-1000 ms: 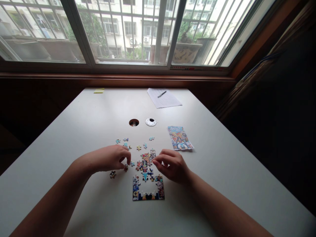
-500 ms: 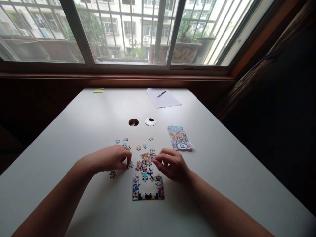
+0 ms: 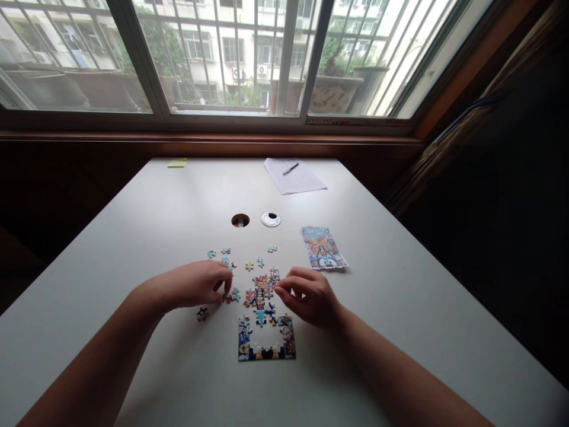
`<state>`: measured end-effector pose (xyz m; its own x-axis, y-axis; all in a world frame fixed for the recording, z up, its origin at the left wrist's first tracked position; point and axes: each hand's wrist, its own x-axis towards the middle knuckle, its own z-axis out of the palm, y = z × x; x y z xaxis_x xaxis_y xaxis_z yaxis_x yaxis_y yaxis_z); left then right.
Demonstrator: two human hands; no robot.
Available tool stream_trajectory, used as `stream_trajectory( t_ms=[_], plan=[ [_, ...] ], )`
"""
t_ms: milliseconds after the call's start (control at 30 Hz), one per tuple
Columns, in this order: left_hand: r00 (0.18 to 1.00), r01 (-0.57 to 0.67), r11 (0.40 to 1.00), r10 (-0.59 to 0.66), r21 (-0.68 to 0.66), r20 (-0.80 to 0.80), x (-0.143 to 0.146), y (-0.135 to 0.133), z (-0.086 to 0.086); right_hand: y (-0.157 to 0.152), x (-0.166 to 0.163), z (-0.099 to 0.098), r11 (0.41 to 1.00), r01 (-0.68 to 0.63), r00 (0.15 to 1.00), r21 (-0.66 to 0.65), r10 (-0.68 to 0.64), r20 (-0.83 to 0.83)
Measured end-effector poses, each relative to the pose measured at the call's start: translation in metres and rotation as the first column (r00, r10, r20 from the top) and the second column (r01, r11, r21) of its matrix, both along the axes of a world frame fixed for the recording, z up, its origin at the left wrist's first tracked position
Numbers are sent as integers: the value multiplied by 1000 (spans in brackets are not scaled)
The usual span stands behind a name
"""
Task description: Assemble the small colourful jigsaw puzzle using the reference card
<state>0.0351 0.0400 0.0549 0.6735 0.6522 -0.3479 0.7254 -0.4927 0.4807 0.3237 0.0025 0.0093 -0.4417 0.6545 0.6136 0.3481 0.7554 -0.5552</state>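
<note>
My left hand (image 3: 202, 283) is bent down on the left, its fingertips pinched at the edge of a small group of jigsaw puzzle pieces (image 3: 233, 295). Its fingers partly cover the piece there. My right hand (image 3: 307, 295) has thumb and fingers drawn together at the right side of a joined, colourful cluster of pieces (image 3: 264, 284); anything between those fingertips is too small to tell. Nearer to me lies a partly joined puzzle frame (image 3: 288, 344), with its bottom and lower sides connected around a bare middle. One dark piece (image 3: 203, 314) rests by itself below my left hand.
Loose pieces (image 3: 249, 265) lie scattered beyond my hands. A picture sheet (image 3: 323, 249) is on the right. Further back are a cable hole (image 3: 240, 220), its round cover (image 3: 271, 219), paper (image 3: 306, 182) with a pen (image 3: 291, 169), and yellow notes (image 3: 177, 163).
My left hand has shifted slightly left and back, uncovering more of the pieces beside its fingertips. The right hand has stayed in place.
</note>
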Motion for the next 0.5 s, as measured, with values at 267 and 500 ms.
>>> stream_trajectory(
  t_ms=[267, 500],
  plan=[
    [1000, 11, 1000, -11, -10, 2, 3, -1, -1, 0, 1, -1, 1000, -2, 1000, 0, 2, 9],
    [1000, 10, 1000, -9, -29, 2, 6, -3, 0, 0, 0, -1, 1000, -3, 1000, 7, 3, 13]
  ],
)
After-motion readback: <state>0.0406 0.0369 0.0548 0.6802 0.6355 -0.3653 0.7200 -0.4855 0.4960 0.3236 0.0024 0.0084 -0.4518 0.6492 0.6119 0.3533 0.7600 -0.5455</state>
